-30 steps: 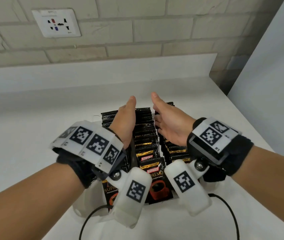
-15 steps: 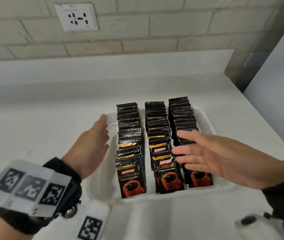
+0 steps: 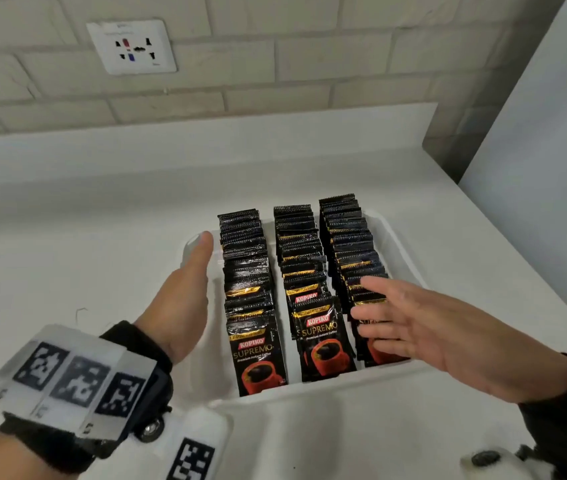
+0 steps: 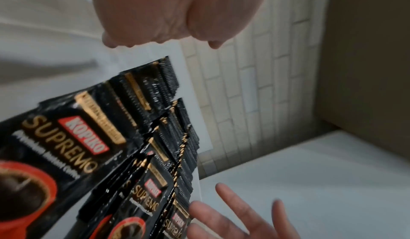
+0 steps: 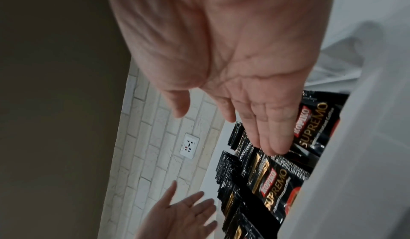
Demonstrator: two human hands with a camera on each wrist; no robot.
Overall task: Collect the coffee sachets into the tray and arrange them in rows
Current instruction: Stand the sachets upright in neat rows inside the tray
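A white tray [image 3: 398, 244] on the white counter holds black Kopiko Supremo coffee sachets [image 3: 259, 355] standing upright in three rows. The same rows fill the lower left of the left wrist view as sachets [image 4: 73, 143] and the right wrist view as sachets [image 5: 275, 185]. My left hand [image 3: 185, 296] hovers just left of the left row, fingers straight, holding nothing. My right hand [image 3: 427, 327] is spread flat over the near end of the right row and hides part of it; whether it touches is unclear. Both palms face the rows, with nothing in them.
A brick wall with a white power socket [image 3: 133, 46] runs behind the counter [image 3: 85, 244]. A pale upright panel [image 3: 545, 161] bounds the counter on the right. Bare counter lies left of and behind the tray.
Both hands have drawn back from the far middle of the tray and moved apart to its left and right sides. The head view has shifted, so all three rows now show.
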